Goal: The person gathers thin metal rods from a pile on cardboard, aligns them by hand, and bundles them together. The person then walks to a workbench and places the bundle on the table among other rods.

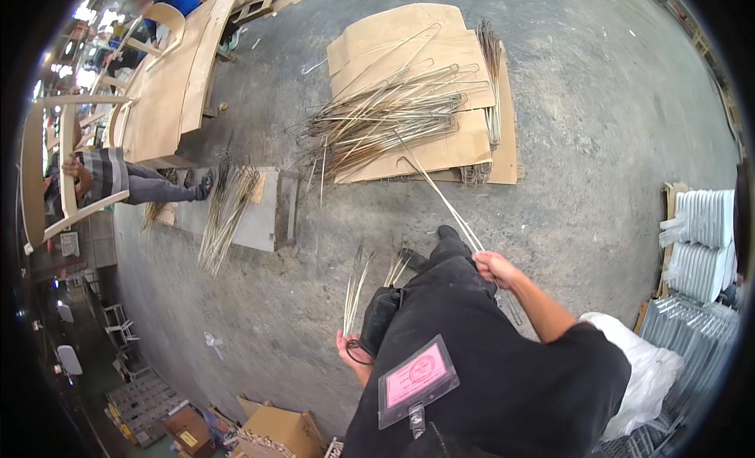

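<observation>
My right hand (495, 269) is closed round a few thin, hook-ended metal rods (446, 200). They slant up and left toward a large heap of similar rods (385, 116) lying on flat cardboard sheets (401, 29). At my left side, my left hand (353, 352) is closed round a small bunch of thin metal rods (355, 297), which point away from me. Part of that hand is hidden behind a dark strap and pouch (383, 320) at my waist. A narrower bundle of rods (491, 80) lies along the right of the cardboard.
Another rod bundle (228, 210) lies across a low grey platform (263, 214) at left. Beyond it, a person carries a wooden frame (67, 159) near a long wooden table (169, 88). White wrapped stacks (700, 234) stand at right; a cardboard box (279, 426) sits lower left.
</observation>
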A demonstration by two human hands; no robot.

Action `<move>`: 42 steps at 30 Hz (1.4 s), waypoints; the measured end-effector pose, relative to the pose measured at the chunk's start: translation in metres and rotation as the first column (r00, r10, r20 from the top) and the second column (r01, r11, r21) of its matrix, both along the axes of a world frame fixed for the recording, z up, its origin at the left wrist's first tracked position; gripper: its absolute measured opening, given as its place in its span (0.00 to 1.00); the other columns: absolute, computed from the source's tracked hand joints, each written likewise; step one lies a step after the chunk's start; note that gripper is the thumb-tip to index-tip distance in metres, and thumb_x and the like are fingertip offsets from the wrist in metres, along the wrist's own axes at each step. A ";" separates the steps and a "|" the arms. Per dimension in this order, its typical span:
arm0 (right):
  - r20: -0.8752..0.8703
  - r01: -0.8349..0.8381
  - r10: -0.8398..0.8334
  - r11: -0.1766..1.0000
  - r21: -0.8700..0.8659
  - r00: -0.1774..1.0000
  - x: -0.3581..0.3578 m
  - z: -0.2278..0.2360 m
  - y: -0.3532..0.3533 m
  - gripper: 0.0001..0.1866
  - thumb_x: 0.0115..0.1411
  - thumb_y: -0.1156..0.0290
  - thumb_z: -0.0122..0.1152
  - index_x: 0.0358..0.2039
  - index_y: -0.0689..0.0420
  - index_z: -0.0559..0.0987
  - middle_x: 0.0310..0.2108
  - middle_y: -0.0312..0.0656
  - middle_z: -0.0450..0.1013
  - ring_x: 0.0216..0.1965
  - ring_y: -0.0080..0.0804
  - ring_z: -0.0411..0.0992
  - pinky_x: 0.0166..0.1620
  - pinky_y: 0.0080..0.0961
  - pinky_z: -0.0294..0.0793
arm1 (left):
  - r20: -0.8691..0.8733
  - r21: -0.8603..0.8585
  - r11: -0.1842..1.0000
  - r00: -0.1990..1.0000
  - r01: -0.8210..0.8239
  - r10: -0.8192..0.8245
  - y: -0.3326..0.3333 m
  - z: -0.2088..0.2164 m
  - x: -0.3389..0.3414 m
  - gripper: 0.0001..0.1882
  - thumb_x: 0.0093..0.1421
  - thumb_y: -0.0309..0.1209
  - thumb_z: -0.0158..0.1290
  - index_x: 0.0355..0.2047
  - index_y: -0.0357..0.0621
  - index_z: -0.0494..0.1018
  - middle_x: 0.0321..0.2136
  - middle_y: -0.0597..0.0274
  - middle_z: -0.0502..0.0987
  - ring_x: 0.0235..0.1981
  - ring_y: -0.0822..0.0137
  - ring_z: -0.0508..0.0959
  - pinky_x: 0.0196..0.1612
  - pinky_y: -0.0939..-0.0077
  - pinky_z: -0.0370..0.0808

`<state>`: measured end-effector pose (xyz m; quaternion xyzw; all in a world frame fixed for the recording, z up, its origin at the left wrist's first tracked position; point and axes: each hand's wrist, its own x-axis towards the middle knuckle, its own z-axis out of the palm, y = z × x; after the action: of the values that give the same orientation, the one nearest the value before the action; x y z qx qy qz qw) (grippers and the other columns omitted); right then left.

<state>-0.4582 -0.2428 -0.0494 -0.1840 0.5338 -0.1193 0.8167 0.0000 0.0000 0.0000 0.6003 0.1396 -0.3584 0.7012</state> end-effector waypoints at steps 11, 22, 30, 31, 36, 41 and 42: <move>-0.841 -0.559 -0.008 0.744 -0.366 0.541 0.057 0.079 -0.075 0.12 0.71 0.63 0.49 0.41 0.59 0.74 0.31 0.60 0.78 0.36 0.63 0.78 0.38 0.58 0.74 | -0.021 0.043 0.975 0.975 -0.219 0.220 -0.041 0.021 -0.029 0.22 0.71 0.24 0.37 0.64 0.38 0.61 0.24 0.65 0.65 0.27 0.66 0.68 0.43 0.65 0.76; 0.274 0.124 -0.105 0.991 -0.053 0.956 0.016 0.242 -0.050 0.27 0.73 0.68 0.46 0.69 0.55 0.56 0.22 0.34 0.69 0.17 0.26 0.64 0.24 0.26 0.67 | -0.073 0.031 0.964 0.961 -0.264 0.266 -0.013 0.016 -0.054 0.17 0.74 0.28 0.36 0.58 0.40 0.69 0.24 0.65 0.64 0.26 0.68 0.66 0.34 0.68 0.71; -0.607 -0.534 0.125 0.633 -0.560 0.785 0.107 0.237 0.013 0.22 0.68 0.72 0.46 0.61 0.63 0.68 0.32 0.54 0.80 0.33 0.47 0.81 0.38 0.41 0.78 | -0.068 -0.046 0.978 0.977 -0.205 0.202 0.043 -0.014 -0.020 0.17 0.72 0.25 0.40 0.59 0.38 0.66 0.24 0.67 0.65 0.25 0.70 0.65 0.37 0.69 0.72; -0.703 -0.668 0.172 0.525 -0.527 0.690 0.138 0.226 0.016 0.24 0.66 0.73 0.47 0.61 0.67 0.67 0.36 0.59 0.80 0.39 0.52 0.80 0.42 0.43 0.79 | -0.074 -0.078 0.979 0.980 -0.191 0.185 0.050 -0.015 -0.014 0.17 0.72 0.25 0.40 0.59 0.38 0.66 0.24 0.67 0.64 0.25 0.70 0.65 0.37 0.70 0.72; -0.904 -0.905 0.230 0.321 -0.278 0.359 0.291 0.120 0.071 0.30 0.64 0.72 0.53 0.60 0.81 0.61 0.42 0.64 0.79 0.46 0.58 0.80 0.48 0.45 0.80 | -0.110 -0.217 0.960 0.982 -0.176 0.155 0.095 -0.024 -0.004 0.15 0.73 0.26 0.39 0.58 0.37 0.66 0.26 0.66 0.63 0.26 0.71 0.64 0.37 0.70 0.72; -0.755 -0.774 0.422 0.609 -0.175 0.503 0.334 -0.065 0.201 0.31 0.74 0.61 0.38 0.70 0.65 0.49 0.47 0.65 0.77 0.50 0.62 0.77 0.54 0.53 0.74 | -0.158 -0.209 0.950 0.966 -0.233 0.203 0.152 -0.030 -0.025 0.15 0.72 0.26 0.42 0.56 0.37 0.68 0.27 0.69 0.60 0.27 0.73 0.61 0.37 0.73 0.68; -0.733 -0.719 0.383 0.664 -0.205 0.563 0.320 -0.100 0.222 0.27 0.74 0.58 0.36 0.66 0.64 0.54 0.48 0.64 0.76 0.52 0.60 0.75 0.54 0.52 0.73 | -0.132 -0.245 0.947 0.975 -0.208 0.180 0.166 -0.030 -0.031 0.15 0.71 0.26 0.43 0.56 0.37 0.68 0.27 0.70 0.59 0.27 0.74 0.60 0.39 0.74 0.68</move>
<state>-0.1384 -0.0211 -0.1498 -0.5736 0.6376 0.0927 0.5058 -0.0311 0.1659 -0.0295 0.4673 0.1880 -0.3345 0.7965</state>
